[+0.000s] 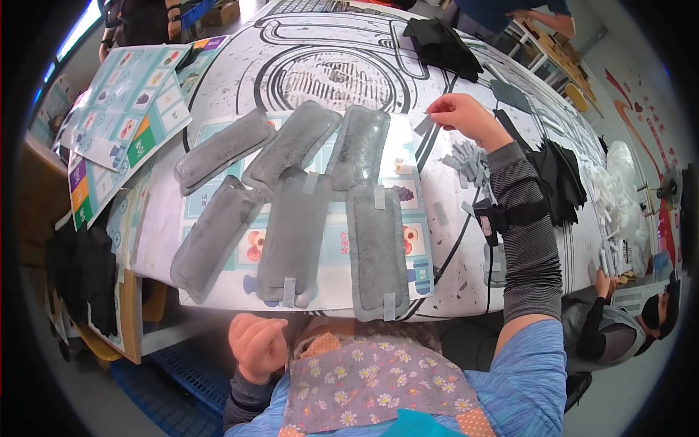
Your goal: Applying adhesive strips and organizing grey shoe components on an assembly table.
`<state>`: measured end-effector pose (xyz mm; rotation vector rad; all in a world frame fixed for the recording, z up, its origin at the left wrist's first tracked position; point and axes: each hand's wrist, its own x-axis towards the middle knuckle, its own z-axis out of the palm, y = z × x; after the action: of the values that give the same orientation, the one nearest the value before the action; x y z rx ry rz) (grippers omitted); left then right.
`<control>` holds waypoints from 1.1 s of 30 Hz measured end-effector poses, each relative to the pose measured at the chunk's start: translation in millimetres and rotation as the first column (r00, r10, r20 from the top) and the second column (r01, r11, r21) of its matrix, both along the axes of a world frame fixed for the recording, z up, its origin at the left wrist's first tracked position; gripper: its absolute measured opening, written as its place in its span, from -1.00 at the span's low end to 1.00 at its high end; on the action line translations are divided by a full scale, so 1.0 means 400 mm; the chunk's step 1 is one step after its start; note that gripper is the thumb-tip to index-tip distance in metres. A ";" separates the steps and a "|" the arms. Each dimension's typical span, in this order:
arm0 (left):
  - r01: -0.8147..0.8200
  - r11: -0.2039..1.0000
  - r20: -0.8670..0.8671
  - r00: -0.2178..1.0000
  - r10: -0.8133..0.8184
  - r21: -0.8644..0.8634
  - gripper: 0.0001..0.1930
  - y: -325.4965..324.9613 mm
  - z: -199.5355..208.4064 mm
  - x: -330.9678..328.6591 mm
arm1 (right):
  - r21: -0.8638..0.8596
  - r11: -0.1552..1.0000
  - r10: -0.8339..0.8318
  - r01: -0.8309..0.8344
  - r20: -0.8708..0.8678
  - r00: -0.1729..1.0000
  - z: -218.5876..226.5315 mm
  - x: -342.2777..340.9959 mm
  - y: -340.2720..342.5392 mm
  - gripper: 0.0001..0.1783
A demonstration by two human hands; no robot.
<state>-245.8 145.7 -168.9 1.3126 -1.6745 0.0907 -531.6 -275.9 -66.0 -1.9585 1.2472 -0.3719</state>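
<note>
Several long grey padded pieces lie in two rows on a printed sheet (419, 251) in front of me; one far piece (359, 146) and one near right piece (376, 251) are among them. Small pale grey strips sit on some pads, such as a strip (289, 293) at the near end of the middle pad. My right hand (462, 118) pinches a small grey strip (423, 125) beyond the sheet's far right corner. Just off the table's front edge, my left hand (258, 346) is held with curled fingers; whether anything is in them is hidden.
Loose grey strips (467, 164) are piled right of the sheet. Black fabric pieces (557, 178) lie farther right, another black bundle (440, 47) at the back. Printed sheets (127, 109) are stacked at left. A cable (462, 237) crosses the table. Other people are nearby.
</note>
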 end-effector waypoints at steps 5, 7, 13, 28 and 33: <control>-0.037 0.999 0.021 0.999 0.037 -0.003 -0.76 -0.006 -0.016 0.020 | 0.086 0.996 -0.028 0.022 0.067 0.997 -0.015 0.061 -0.057 -0.84; -0.094 0.995 -0.010 0.995 0.094 0.024 -0.78 0.009 -0.048 0.036 | 0.120 0.993 -0.034 0.019 0.116 0.993 -0.028 0.080 -0.091 -0.85; -0.294 0.956 -0.030 0.955 0.294 -0.008 -0.80 0.019 -0.138 0.068 | 0.173 0.985 -0.024 0.006 0.103 0.994 -0.094 0.157 -0.163 -0.78; -0.356 0.931 0.027 0.934 0.355 0.076 -0.80 0.006 -0.174 0.086 | 0.287 0.943 0.168 -0.170 0.031 0.985 -0.187 0.207 -0.257 -0.69; -0.378 0.924 0.053 0.925 0.375 0.057 -0.82 0.002 -0.169 0.085 | 0.268 0.949 0.174 -0.164 -0.012 0.985 -0.188 0.216 -0.252 -0.69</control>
<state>-211.8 146.6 -236.6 1.6813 -1.4480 0.2935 -445.2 -376.9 -141.2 -1.8282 1.0794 -0.0781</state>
